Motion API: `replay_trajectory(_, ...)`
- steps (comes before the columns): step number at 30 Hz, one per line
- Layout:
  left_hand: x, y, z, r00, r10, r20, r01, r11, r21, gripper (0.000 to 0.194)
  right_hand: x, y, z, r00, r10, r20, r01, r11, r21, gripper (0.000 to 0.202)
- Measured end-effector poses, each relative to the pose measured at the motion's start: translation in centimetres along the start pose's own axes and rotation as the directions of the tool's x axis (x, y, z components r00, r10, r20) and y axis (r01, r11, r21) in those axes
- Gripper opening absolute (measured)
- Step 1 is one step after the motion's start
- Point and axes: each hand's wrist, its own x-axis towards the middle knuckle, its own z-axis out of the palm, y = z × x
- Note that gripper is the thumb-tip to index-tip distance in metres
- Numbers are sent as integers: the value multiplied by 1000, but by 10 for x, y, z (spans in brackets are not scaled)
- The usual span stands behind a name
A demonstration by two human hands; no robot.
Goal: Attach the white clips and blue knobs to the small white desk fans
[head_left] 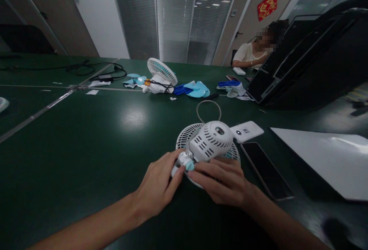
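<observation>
A white fan (213, 139) lies on the green table with its grille down and its vented motor housing facing up. My left hand (161, 183) is closed around the white joint at the base of the housing. At that joint sits a light blue knob (189, 165). My right hand (222, 181) pinches at the knob with thumb and forefinger, its other fingers resting against the fan. A thin pale cable (209, 102) loops up behind the housing. Part of the grille is hidden beneath the housing and my hand.
A black phone (267, 170) and a white phone-shaped device (247, 131) lie right of the fan. Farther right are a white sheet (324, 158) and a large black case (310, 58). Another fan (161, 75), blue blades (197, 89) and gloves (231, 87) line the back. A person (253, 53) sits beyond.
</observation>
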Motion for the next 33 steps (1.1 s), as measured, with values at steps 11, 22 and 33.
replay_trajectory(11, -3, 0, -1, 1000, -23, 14, 23, 998, -52, 36, 8, 3, -9, 994, -75, 75, 79, 995, -55, 27)
replay_trajectory(22, -4, 0, 1, 999, -34, 18, 34, 999, -20, 37, 3, -16, 2, 989, 141, 52, -138, 989, -53, 25)
replay_trajectory(33, -4, 0, 0, 998, -41, 46, 45, 996, -78, 37, 10, -25, 4, 961, 276, -19, -274, 960, 60, 27)
